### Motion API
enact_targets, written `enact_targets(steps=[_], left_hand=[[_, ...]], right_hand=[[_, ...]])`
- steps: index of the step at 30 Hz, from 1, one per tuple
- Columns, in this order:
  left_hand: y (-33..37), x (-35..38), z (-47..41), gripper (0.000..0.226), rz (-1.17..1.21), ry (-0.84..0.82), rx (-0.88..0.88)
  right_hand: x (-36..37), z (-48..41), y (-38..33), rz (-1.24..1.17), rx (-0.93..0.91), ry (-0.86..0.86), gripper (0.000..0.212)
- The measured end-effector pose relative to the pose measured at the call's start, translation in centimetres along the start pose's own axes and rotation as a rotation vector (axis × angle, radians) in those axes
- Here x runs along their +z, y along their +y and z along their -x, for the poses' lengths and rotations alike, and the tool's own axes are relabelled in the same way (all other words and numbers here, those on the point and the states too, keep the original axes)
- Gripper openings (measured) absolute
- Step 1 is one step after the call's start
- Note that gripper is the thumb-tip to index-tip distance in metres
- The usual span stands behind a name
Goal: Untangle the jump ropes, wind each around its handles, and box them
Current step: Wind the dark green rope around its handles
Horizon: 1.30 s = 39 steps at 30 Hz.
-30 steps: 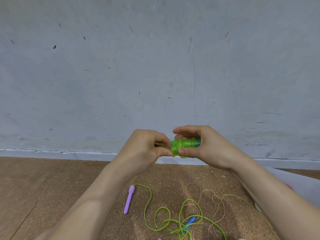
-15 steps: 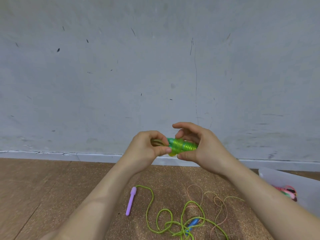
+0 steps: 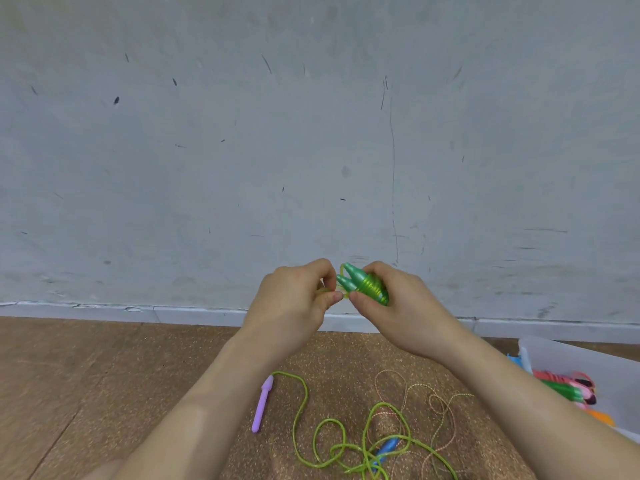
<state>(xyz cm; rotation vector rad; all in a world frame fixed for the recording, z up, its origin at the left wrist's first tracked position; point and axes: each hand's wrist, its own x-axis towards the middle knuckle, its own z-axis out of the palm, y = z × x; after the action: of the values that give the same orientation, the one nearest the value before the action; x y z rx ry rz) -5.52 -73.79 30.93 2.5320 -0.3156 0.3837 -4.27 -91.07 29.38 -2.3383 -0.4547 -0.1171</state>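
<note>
Green handles (image 3: 362, 285) tipped upward since earlier; right hand (image 3: 398, 306) grips them, left hand (image 3: 291, 299) pinches rope loop (image 3: 341, 271).

The brown floor (image 3: 104, 393) bears a tangled green rope (image 3: 363, 441) with purple handle (image 3: 262, 403), a pink rope (image 3: 412, 388) and a white box (image 3: 571, 356)

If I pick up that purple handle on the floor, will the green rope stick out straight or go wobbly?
Probably wobbly: the green rope lies in loose curls, so it looks floppy. It may snag, since it tangles with the speckled rope by the blue handle. The purple handle looks stiff.
</note>
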Motion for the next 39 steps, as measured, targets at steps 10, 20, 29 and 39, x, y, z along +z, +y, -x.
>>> enact_targets(steps=[10, 20, 29, 39], left_hand=[[1.0, -0.7, 0.3, 0.013, 0.620, -0.226, -0.161], [1.8, -2.1, 0.5, 0.012, 0.333, -0.217, 0.076], [2.2, -0.8, 0.9, 0.019, 0.538, 0.073, 0.184], [2.6, -0.4, 0.5, 0.018, 0.735, 0.055, -0.082]], right_hand=[[-0.6, -0.2, 0.0, -0.123, 0.104, -0.054, 0.013], [-0.4, 0.5, -1.1, -0.599, 0.245, -0.212, 0.023], [-0.3, 0.5, -1.5, -0.888, 0.284, -0.257, 0.016], [1.0, 0.2, -1.9, -0.854, 0.269, -0.001, 0.012]])
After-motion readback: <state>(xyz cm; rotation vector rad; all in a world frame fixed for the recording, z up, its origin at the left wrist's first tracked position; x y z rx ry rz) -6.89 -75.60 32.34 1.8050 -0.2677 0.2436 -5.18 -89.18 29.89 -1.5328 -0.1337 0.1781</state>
